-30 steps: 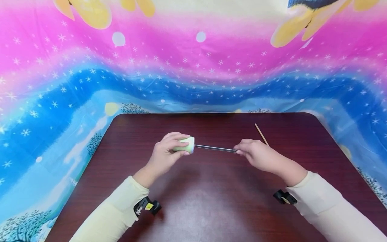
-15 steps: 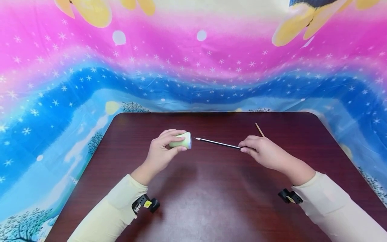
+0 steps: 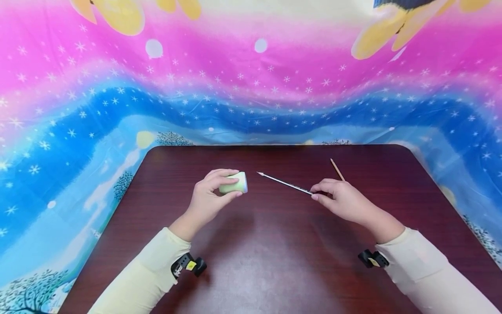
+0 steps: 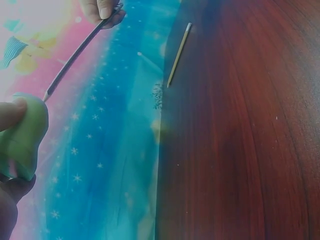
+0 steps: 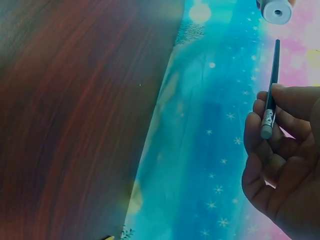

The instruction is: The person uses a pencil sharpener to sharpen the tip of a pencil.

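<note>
In the head view my left hand (image 3: 211,194) grips a small light-green pencil sharpener (image 3: 232,183) on its side, its pale end turned to the right. A round hole shows in that end of the sharpener (image 5: 277,13) in the right wrist view. My right hand (image 3: 341,198) pinches a dark striped pencil (image 3: 284,182) near its eraser end, between thumb and fingers. The pencil's sharpened tip points left and up, a short gap away from the sharpener. Both are held above the table. The eraser (image 5: 266,132) shows beside my curled fingers in the right wrist view.
A second pencil, yellowish (image 3: 336,168), lies on the dark reddish-brown table (image 3: 270,257) behind my right hand. A colourful printed cloth (image 3: 251,104) hangs around the table's back and sides. Small black devices (image 3: 372,258) are strapped at both wrists.
The pencil's tip has come out of the sharpener's hole and swung upward as my right hand drew back to the right. My left hand has shifted slightly left with the sharpener.
</note>
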`<state>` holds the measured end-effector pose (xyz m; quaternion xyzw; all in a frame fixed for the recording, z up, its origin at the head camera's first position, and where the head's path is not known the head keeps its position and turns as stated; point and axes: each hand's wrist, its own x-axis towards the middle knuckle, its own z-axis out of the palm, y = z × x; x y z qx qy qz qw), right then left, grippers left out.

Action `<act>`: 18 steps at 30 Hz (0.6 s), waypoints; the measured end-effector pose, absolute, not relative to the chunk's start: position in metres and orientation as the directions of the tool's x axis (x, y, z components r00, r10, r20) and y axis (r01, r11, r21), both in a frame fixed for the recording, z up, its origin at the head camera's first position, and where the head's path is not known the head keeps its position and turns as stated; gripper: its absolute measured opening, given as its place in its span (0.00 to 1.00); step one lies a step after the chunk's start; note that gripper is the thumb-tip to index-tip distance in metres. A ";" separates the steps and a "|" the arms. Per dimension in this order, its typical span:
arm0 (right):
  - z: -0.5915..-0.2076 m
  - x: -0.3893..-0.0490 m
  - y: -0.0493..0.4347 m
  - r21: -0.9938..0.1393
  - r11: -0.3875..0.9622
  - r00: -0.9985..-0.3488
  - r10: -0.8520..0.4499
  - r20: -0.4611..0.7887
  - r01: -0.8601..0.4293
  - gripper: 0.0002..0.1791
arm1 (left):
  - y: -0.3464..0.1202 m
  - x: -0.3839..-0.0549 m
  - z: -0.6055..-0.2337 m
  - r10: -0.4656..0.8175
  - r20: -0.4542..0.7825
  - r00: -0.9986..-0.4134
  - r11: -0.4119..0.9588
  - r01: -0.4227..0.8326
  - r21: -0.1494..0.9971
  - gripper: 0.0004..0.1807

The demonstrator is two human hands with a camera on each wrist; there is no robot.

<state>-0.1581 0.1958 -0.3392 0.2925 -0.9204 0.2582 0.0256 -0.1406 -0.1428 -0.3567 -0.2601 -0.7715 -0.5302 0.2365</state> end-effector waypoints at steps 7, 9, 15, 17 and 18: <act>-0.349 -0.160 0.191 -0.503 0.699 -0.857 -0.467 0.216 -0.508 0.06 | -0.144 -0.140 -0.359 0.164 0.682 -0.712 0.364 0.687 0.629 0.19; -0.351 -0.160 0.190 -0.511 0.706 -0.867 -0.450 0.212 -0.491 0.06 | -0.145 -0.139 -0.359 0.164 0.682 -0.713 0.382 0.683 0.622 0.19; -0.356 -0.159 0.185 -0.524 0.729 -0.897 -0.381 0.224 -0.441 0.07 | -0.146 -0.138 -0.361 0.170 0.682 -0.711 0.433 0.676 0.596 0.18; -0.358 -0.159 0.183 -0.521 0.741 -0.906 -0.359 0.225 -0.424 0.06 | -0.147 -0.138 -0.362 0.173 0.685 -0.707 0.445 0.677 0.586 0.17; -0.360 -0.159 0.182 -0.516 0.750 -0.910 -0.349 0.225 -0.415 0.06 | -0.147 -0.138 -0.362 0.174 0.687 -0.706 0.451 0.677 0.582 0.17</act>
